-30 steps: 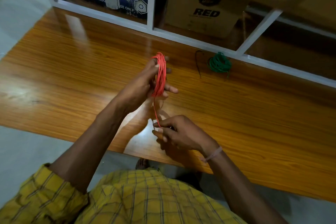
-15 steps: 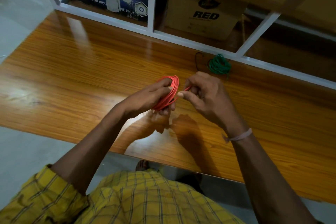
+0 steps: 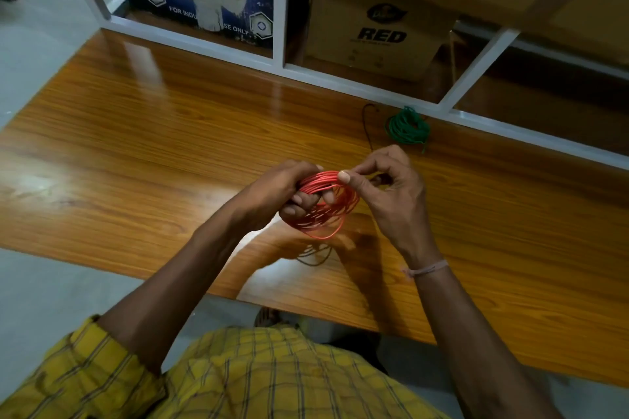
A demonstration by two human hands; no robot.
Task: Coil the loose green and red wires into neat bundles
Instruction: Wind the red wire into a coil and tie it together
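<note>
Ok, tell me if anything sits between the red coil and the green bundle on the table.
Only the right hand, pinching the red coil; past it, bare table up to the green bundle.

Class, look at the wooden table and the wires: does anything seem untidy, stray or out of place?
Only small things. A thin dark wire lies loose on the table beside the green wire bundle, whose end trails out. The red coil is held in both hands, not yet tied.

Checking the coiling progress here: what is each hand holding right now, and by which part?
Both hold the red wire coil: the left hand grips its left side, and the right hand pinches its top edge.
</note>
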